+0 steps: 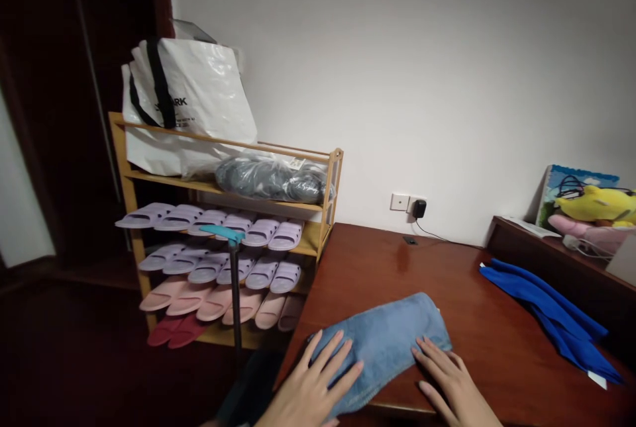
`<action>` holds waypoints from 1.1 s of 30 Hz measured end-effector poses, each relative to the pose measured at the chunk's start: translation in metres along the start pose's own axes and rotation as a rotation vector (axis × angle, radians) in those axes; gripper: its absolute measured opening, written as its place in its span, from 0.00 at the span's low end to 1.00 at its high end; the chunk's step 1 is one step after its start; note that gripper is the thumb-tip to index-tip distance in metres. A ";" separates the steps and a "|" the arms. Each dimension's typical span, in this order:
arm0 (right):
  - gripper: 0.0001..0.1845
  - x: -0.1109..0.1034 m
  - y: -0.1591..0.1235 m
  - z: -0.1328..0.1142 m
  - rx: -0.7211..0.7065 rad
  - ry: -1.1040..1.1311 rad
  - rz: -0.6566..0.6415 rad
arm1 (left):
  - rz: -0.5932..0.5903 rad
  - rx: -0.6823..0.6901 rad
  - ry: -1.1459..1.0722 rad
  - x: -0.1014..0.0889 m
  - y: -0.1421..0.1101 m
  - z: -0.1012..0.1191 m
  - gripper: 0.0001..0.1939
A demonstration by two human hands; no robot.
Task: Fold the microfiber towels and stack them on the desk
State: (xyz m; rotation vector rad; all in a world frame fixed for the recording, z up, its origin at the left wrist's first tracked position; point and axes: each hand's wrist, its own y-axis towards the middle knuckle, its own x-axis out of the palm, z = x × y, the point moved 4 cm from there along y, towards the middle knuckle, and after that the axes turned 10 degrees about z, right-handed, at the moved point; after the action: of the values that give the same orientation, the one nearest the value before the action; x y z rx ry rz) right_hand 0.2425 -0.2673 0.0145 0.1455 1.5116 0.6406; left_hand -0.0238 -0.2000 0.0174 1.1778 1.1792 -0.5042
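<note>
A folded piece of blue denim, perhaps jeans, lies flat near the front edge of the brown wooden table. My left hand rests on its left end with the fingers spread. On the right end, the fingertips of my right hand touch the cloth, fingers stretched out and apart. Neither hand grips anything. Farther right on the table is a bright blue cloth with a white tag, apart from both hands.
Left of the table stands a wooden shoe rack with several slippers, a white bag and a plastic-wrapped bundle. A teal-topped pole rises before it. A raised ledge holds a yellow plush toy. A black charger is plugged into the wall.
</note>
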 end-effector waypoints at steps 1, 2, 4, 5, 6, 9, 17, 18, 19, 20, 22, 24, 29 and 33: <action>0.24 -0.003 -0.004 0.000 -0.017 -0.043 0.080 | -0.008 0.014 0.013 0.002 -0.003 0.001 0.46; 0.22 -0.006 -0.007 0.000 -0.037 -0.082 0.162 | -0.006 0.032 0.022 0.004 -0.006 0.001 0.46; 0.20 -0.011 -0.013 -0.002 -0.087 -0.127 0.302 | 0.024 0.068 0.021 0.003 -0.011 0.001 0.45; 0.20 -0.014 -0.016 -0.004 -0.107 -0.133 0.351 | 0.042 0.081 0.011 0.000 -0.013 0.001 0.43; 0.20 -0.015 -0.019 -0.006 -0.120 -0.127 0.385 | 0.056 0.090 -0.005 -0.004 -0.013 0.000 0.41; 0.17 -0.018 -0.029 -0.011 -0.119 -0.040 0.428 | 0.078 0.076 -0.065 -0.021 -0.011 -0.005 0.33; 0.09 -0.035 -0.033 0.028 0.023 0.074 0.412 | 0.140 -0.074 -0.288 -0.052 0.023 -0.009 0.07; 0.09 -0.039 -0.027 0.039 0.075 0.053 0.432 | 0.140 -0.095 -0.310 -0.053 0.030 -0.006 0.04; 0.09 -0.043 -0.017 0.050 0.144 0.033 0.443 | 0.134 -0.110 -0.326 -0.054 0.037 -0.001 0.02; 0.12 -0.045 -0.006 0.060 0.219 0.013 0.447 | 0.122 -0.117 -0.335 -0.054 0.044 0.004 0.03; 0.16 -0.048 0.024 0.076 0.339 -0.017 0.443 | 0.094 -0.112 -0.342 -0.054 0.058 0.019 0.07; 0.19 -0.045 0.062 0.082 0.369 -0.009 0.414 | 0.082 -0.094 -0.346 -0.055 0.070 0.035 0.08; 0.22 -0.017 0.146 0.046 0.277 0.128 0.288 | 0.136 -0.152 -0.311 -0.057 0.071 0.047 0.09; 0.27 0.010 0.154 -0.021 0.106 0.317 0.103 | 0.270 -0.416 -0.145 -0.050 0.033 0.003 0.09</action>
State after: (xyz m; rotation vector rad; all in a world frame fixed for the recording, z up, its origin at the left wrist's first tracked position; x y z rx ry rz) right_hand 0.1753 -0.1415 0.0767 0.2113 1.8544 0.6888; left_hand -0.0142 -0.2034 0.0766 0.9037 0.9256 -0.1256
